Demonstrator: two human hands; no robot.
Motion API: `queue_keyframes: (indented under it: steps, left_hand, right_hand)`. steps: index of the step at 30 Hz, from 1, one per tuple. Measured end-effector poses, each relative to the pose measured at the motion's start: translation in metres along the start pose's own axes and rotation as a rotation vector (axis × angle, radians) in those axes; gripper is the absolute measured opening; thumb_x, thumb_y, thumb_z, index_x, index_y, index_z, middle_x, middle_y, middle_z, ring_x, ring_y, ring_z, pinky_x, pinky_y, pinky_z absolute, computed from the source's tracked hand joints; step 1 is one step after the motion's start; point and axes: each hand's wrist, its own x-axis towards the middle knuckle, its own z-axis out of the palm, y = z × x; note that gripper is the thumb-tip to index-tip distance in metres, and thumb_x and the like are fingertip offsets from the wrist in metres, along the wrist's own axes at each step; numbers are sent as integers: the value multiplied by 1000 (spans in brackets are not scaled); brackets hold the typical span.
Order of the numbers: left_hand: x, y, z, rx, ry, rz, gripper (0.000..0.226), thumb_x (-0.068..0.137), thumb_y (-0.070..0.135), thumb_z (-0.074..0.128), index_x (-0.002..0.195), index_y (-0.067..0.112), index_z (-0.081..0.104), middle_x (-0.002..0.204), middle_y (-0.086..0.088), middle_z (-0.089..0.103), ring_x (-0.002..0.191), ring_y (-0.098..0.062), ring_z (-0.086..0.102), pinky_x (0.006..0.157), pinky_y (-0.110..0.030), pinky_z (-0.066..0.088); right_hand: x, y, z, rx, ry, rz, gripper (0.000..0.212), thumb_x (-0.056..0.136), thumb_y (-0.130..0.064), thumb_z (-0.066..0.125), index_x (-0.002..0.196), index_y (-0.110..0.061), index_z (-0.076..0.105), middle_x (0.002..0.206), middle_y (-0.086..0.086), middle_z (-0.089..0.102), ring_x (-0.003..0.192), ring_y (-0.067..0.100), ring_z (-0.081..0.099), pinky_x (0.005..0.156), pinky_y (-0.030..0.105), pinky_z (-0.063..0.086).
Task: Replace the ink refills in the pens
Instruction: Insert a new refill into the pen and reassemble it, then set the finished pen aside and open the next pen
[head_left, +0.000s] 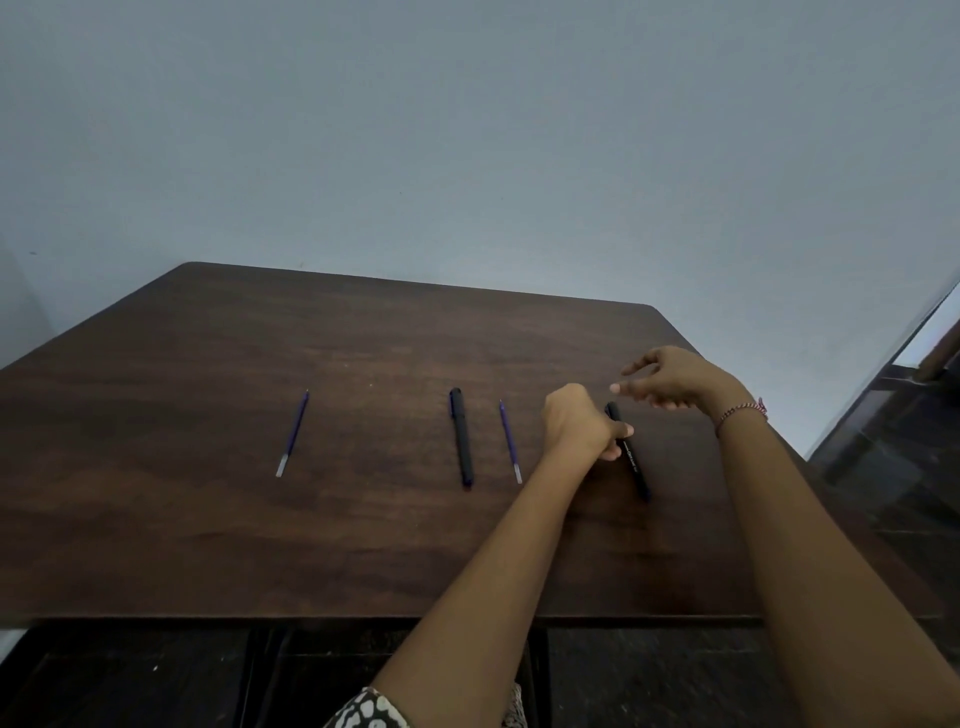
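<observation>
Left hand (582, 426), right of centre in the frame, is curled round the upper part of a black pen (635, 467), thumb and fingers closed on its barrel. The pen runs down and slightly to the right from the fist, with pale lettering along its side; its capped top shows just above the thumb, and whether its lower end touches the table (208, 519) cannot be told. Right hand (675, 379) hovers just above and to the right of that top end, fingers loosely spread and pointing toward the left of the frame, grasping nothing; contact with the pen is not clear. A beaded bracelet (743, 413) circles the right wrist. To the left of the held pen a purple refill (510, 441) lies on the dark wooden table, its pale end toward the bottom of the frame. Just left of it lies a second black pen (461, 436), nearly parallel. Well apart, at the left-centre of the frame, lies another purple refill (293, 434), tilted slightly. A grey-blue wall (467, 130) fills the upper half, and patterned cloth (369, 709) shows at the bottom edge.
</observation>
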Motion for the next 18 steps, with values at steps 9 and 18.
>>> queue_keyframes:
  steps: [9, 18]
  left_hand:
    - [2, -6, -71, 384, 434, 229, 25, 83, 31, 70, 95, 10, 67, 94, -8, 67, 88, -22, 65, 69, -33, 53]
    - [16, -46, -122, 643, 493, 115, 43, 79, 31, 73, 112, 9, 57, 118, -13, 59, 110, -28, 58, 85, -35, 49]
  right_hand:
    - [-9, -64, 51, 253, 256, -268, 27, 78, -22, 76, 102, -14, 63, 78, 6, 67, 70, 10, 66, 62, 19, 51]
    - [14, -115, 143, 465, 209, -307, 11, 82, -8, 69, 93, -7, 67, 76, 15, 70, 62, 18, 65, 74, 34, 59]
